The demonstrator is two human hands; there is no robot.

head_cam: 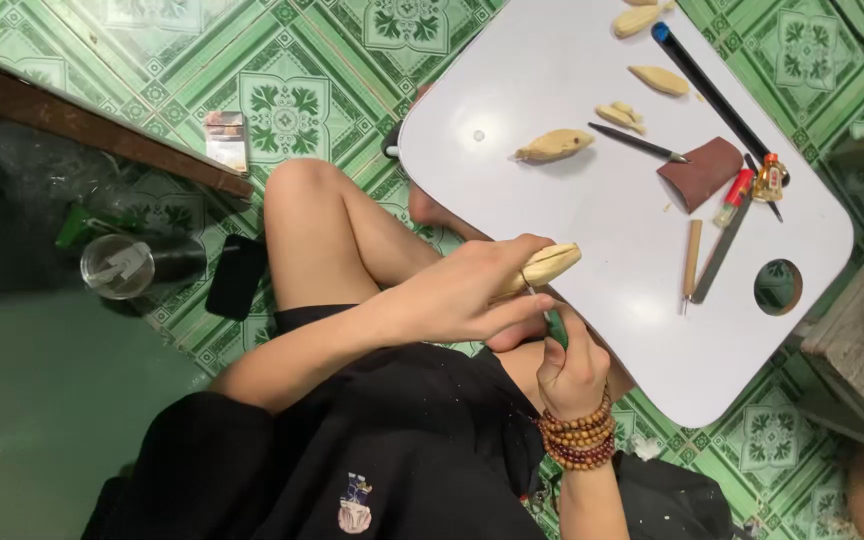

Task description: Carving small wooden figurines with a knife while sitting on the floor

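Note:
My left hand (467, 295) grips a pale carved wooden piece (552, 265) and holds it over the near edge of the white low table (552, 60). Just below it, my right hand (572, 372), with bead bracelets on the wrist, is closed around a green-handled carving tool (556, 325). The tool's thin blade touches the wooden piece. My bare knee (302, 190) is raised to the left of the table.
On the table lie other carved wooden pieces (555, 145), a brown sandpaper sheet (702, 172), a dark knife (637, 142), a long black rod (707, 85), a small bottle (769, 178) and a wooden-handled tool (691, 258). A glass (117, 265) and a black phone (237, 277) sit on the green tiled floor.

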